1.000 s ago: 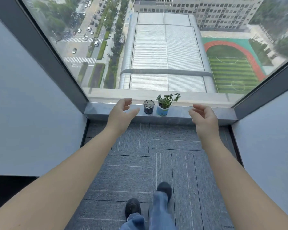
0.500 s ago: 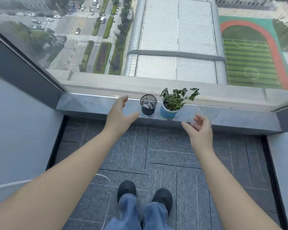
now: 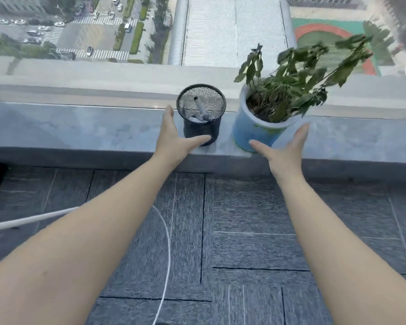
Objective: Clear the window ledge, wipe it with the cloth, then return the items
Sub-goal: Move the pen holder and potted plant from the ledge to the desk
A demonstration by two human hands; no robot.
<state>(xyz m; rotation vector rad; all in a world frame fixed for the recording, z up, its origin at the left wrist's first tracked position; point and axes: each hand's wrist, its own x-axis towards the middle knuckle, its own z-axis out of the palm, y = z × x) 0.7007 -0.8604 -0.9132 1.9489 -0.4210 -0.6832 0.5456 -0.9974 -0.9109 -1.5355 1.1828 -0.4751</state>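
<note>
Hands (image 3: 227, 146) spread beside ledge (image 3: 80, 130) items.

A floor (image 3: 256, 221) of dark grey carpet tiles runs up to the foot of a wide window (image 3: 150, 31) at the far side. Through the glass, daylight shows a street with cars far left, a pale ribbed roof (image 3: 234, 31) at centre and a running track far right. A thin white cable (image 3: 167, 242) curves across the carpet at near left.

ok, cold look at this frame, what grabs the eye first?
Two open hands closing on the two things on the grey window ledge: the left hand beside the black mesh pen holder, the right hand at the blue plant pot to its right. Next, the pot's droopy green leaves against the glass, and the long drop to the street below.
</note>
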